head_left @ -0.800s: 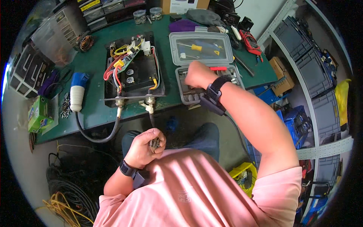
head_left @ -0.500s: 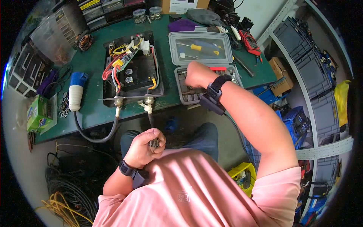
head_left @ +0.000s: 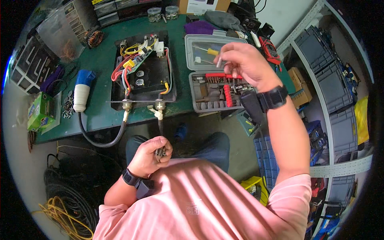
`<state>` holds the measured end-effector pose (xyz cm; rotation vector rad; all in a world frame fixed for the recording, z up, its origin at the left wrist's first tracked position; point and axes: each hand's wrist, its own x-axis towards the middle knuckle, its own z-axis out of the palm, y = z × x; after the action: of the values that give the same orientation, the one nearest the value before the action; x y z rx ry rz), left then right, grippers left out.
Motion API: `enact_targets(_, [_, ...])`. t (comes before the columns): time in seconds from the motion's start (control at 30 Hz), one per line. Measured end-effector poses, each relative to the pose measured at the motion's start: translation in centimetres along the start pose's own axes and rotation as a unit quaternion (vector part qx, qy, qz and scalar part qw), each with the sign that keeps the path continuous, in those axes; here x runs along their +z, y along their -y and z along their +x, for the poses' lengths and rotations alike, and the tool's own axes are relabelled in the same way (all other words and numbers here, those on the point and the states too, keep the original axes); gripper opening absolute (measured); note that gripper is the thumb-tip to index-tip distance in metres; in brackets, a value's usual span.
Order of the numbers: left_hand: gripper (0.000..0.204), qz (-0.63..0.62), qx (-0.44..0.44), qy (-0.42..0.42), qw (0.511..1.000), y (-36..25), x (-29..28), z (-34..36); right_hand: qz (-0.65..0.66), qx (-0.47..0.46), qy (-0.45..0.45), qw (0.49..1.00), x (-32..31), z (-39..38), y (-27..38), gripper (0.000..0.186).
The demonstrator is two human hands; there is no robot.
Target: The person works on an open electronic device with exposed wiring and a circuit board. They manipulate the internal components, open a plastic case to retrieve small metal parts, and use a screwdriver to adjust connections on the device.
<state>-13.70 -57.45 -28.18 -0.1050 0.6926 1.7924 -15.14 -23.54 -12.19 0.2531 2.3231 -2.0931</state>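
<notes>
My left hand (head_left: 147, 158) is closed around several small dark metal pieces (head_left: 161, 151) in front of my shirt; their exact kind is hard to make out. My right hand (head_left: 247, 64) is raised over the open lid of a grey tool case (head_left: 195, 105), pinching a small silver metal cylinder (head_left: 219, 62) between thumb and fingers. Sockets, bits and a red-handled driver (head_left: 228, 95) lie in the case's base. A yellow-handled screwdriver (head_left: 212, 52) shows in the lid, partly behind my fingers.
Left of the case, a black electrical box (head_left: 154, 72) with exposed wiring sits on the green bench (head_left: 102, 60). A blue and white plug (head_left: 82, 92) is cabled to it. Loose screws (head_left: 68, 103) and a green box (head_left: 40, 112) lie farther left; shelving (head_left: 334, 120) stands at right.
My right hand has lifted out of the case base and moved up and right, now with the small metal cylinder in its fingers. The left hand keeps its hold.
</notes>
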Motion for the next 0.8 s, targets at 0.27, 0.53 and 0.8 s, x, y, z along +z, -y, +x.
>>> enact_targets(0.27, [0.019, 0.02, 0.003, -0.029, 0.999, 0.1, 1.3, 1.0, 0.39, -0.082, 0.046, 0.916, -0.9, -2.0, -2.3, 0.021])
enact_targets(0.53, [0.017, 0.024, 0.004, 0.001, 1.0, -0.2, 1.1, 1.1, 0.44, -0.102, 0.109, 0.885, 0.5, -1.9, -2.0, 0.023])
enact_targets(0.8, [0.019, -0.021, 0.007, -0.017, 1.0, 0.0, 1.1, 0.6, -0.028, -0.108, -0.014, 0.994, 8.2, 0.5, 0.4, 0.016])
